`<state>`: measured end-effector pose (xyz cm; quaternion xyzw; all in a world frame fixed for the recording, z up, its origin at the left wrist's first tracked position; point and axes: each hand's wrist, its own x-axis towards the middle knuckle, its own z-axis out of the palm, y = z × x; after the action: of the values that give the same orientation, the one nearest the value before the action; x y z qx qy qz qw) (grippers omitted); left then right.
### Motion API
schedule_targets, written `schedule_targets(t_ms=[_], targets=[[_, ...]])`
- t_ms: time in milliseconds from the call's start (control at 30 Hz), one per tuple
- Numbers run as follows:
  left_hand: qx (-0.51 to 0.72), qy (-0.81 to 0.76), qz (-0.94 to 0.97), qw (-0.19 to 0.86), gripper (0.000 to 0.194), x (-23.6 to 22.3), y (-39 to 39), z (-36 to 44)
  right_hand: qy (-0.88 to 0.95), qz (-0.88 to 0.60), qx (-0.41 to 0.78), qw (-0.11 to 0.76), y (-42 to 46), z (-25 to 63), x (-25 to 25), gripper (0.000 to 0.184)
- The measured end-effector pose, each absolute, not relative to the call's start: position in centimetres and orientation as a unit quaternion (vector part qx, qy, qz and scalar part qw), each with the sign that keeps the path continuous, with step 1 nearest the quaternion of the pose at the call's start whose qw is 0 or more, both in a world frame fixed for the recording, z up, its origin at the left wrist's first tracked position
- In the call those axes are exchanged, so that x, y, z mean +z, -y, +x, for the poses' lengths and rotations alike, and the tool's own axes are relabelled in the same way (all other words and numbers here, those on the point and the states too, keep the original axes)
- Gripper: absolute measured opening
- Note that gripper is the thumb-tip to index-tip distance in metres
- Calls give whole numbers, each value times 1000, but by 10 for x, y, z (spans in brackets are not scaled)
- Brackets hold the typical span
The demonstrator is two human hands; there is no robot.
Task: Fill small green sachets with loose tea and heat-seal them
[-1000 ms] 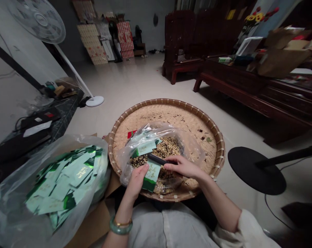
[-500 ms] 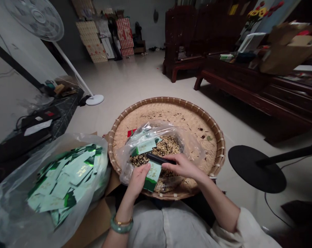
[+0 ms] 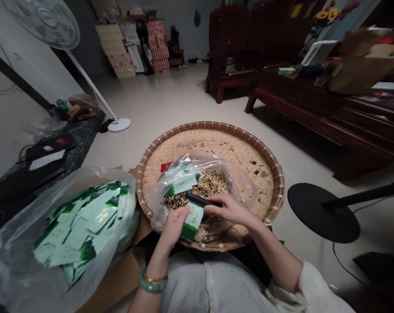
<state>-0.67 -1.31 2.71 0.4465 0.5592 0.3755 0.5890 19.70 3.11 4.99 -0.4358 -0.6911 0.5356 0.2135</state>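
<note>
pinching a green packet point(image 3: 193, 222), the left grip point(image 3: 173, 226) is closed; the right grip point(image 3: 231, 208) curls round a black tool point(image 3: 200, 200) along the packet's top edge, over grain point(image 3: 213, 184) in a clear bag point(image 3: 158, 206) on the woven tray point(image 3: 213, 134). the step seems edge-pressing; next likely calls for a straight, steady edge.

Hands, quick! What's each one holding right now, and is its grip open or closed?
Left hand: grip closed, holding a green packet.
Right hand: grip closed, holding a black tool.
</note>
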Motion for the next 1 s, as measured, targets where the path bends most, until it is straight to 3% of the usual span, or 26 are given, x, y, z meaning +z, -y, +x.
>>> schedule_targets(t_ms=[167, 267, 433, 633, 833, 900, 1000], targets=[[379, -550, 432, 606, 48, 28, 15, -8, 576, -435, 667, 185, -30, 197, 50, 42], [401, -553, 407, 607, 48, 24, 15, -10, 559, -422, 683, 207, -33, 205, 52, 45], [433, -560, 377, 597, 47, 18, 14, -16, 661, -520, 494, 221, -39, 221, 43, 47], [407, -561, 412, 591, 47, 21, 15, -15, 755, -570, 302, 117, -37, 223, 22, 39], [360, -537, 472, 599, 48, 32, 15, -5, 748, -492, 331, 298, -35, 192, 36, 31], [346, -531, 494, 595, 48, 34, 15, -2, 747, -456, 360, 323, -33, 176, 38, 25], [338, -531, 513, 584, 50, 33, 16, 0, 736, -443, 362, 362, -29, 158, 32, 30]])
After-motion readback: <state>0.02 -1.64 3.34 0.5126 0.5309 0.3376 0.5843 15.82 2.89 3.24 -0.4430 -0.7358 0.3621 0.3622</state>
